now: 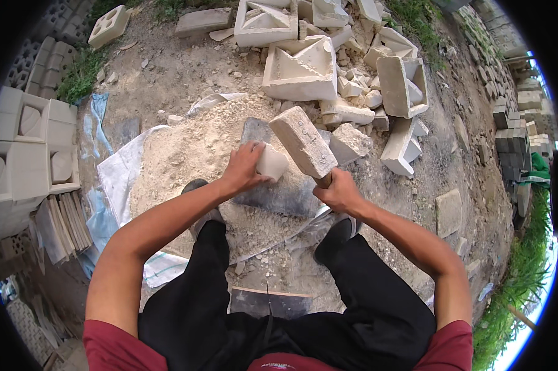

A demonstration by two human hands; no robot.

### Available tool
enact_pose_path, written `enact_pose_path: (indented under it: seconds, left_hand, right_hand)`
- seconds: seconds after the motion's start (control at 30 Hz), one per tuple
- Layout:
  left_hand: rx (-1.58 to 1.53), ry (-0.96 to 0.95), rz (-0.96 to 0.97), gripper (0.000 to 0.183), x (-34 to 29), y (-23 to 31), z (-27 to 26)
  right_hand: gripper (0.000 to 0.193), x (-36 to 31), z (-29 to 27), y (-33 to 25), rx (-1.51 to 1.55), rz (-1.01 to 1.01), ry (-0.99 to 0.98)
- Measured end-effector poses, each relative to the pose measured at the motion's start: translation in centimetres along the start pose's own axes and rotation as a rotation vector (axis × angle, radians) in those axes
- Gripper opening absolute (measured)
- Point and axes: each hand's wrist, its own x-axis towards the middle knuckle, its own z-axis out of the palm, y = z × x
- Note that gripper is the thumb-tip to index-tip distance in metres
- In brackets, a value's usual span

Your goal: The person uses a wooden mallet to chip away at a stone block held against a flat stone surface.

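Observation:
My right hand (340, 193) is wrapped round the short handle of a mallet (305, 142). Its big block-shaped head, pale with dust, is raised to the right of my left hand (245, 168). That hand grips a pale broken chunk of concrete (271, 162) from its left side, fingers over the top edge. The chunk is on or just above a dark flat slab (276, 196) between my feet; I cannot tell whether they touch. Pale crushed rubble (180, 157) covers the ground left of the slab and partly lies on it.
Broken decorative concrete blocks (300, 69) are heaped ahead and to the right. A white woven sack (121, 179) lies under the rubble. Stacked blocks (31, 142) and upright thin boards (62, 226) stand on the left. A flat stone (449, 213) lies at right.

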Motion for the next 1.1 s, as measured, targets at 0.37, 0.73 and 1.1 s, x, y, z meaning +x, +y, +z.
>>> enact_pose_path:
  seconds: [0.37, 0.73, 1.1]
  left_hand:
    - [-0.063, 0.007, 0.020, 0.093, 0.3, 0.1, -0.1]
    - [-0.124, 0.048, -0.016, 0.082, 0.4, 1.2, -0.5]
    - [-0.449, 0.157, -0.036, 0.045, 0.4, 3.2, -2.3]
  right_hand:
    - [0.023, -0.1, 1.0, 0.6, -0.070, -0.148, 0.117]
    - [0.048, -0.1, 0.5, 0.1, -0.044, 0.022, -0.028]
    - [0.038, 0.1, -1.4, -0.7, 0.051, 0.069, 0.089]
